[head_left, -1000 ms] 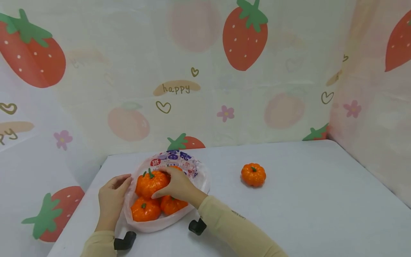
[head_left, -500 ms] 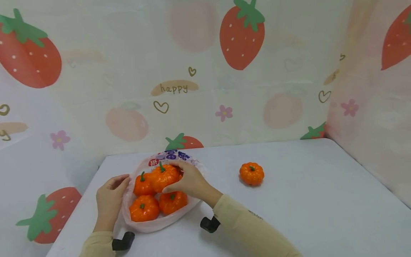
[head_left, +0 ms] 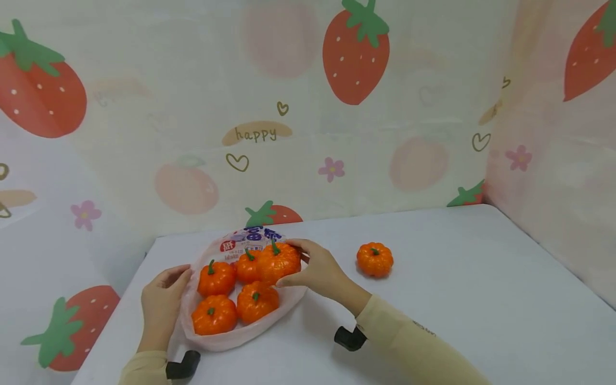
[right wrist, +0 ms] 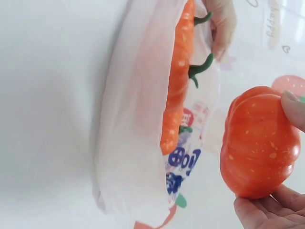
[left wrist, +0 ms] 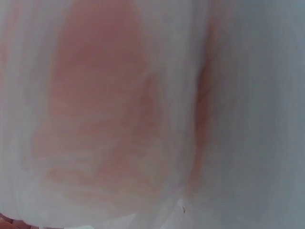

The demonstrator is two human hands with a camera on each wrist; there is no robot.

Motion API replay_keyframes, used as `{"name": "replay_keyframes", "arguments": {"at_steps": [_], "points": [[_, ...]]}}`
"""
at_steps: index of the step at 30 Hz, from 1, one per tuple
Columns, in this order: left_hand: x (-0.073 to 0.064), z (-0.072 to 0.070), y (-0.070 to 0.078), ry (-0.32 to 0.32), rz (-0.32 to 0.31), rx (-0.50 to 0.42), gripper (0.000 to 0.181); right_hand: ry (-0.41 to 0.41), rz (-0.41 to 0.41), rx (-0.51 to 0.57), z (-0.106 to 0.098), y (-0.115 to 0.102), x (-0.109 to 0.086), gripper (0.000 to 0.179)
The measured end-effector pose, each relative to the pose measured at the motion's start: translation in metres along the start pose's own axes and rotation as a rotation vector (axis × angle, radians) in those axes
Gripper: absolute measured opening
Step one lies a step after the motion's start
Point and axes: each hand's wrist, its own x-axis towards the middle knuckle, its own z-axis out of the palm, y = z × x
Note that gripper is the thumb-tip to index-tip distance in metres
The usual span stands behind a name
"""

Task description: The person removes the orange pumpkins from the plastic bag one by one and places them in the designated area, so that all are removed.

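Four pumpkins (head_left: 214, 316) sit in the opened plastic bag (head_left: 231, 341), and another, the held pumpkin (head_left: 279, 263), hangs above the bag's right side — gripped by the right hand (head_left: 323, 271), thumb on the near side and fingers on the far side. The left hand (head_left: 161, 299) pinches the bag's left edge between thumb and fingers. A loose pumpkin (head_left: 375, 260) lies on the worktop (head_left: 457, 299), apart from the bag, to its right. To carry the held pumpkin well, grip its sides rather than the green stem (head_left: 275, 247), and pass it high over the bag's thin edge, which looks likely to snag or fold. A firm left pinch should stop the bag sliding — squeezing harder on the right seems needless.
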Motion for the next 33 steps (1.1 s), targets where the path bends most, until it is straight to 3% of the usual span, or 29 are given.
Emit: {"name": "replay_keyframes", "arguments": {"at_steps": [11,22,29,33], "points": [[-0.001,0.001,0.000,0.005,0.017,-0.005,0.046,0.089,0.030,-0.044,-0.033,0.019,-0.022,0.081],[-0.002,0.002,0.001,-0.015,0.009,-0.001,0.049,0.100,0.032,-0.108,-0.066,0.032,-0.047,0.084],[-0.002,0.000,0.001,-0.021,-0.006,0.001,0.050,0.104,0.060,-0.050,-0.086,0.036,-0.061,0.085],[-0.003,0.000,0.002,-0.029,-0.018,-0.004,0.050,0.126,0.053,-0.116,-0.097,0.040,-0.069,0.085]]}}
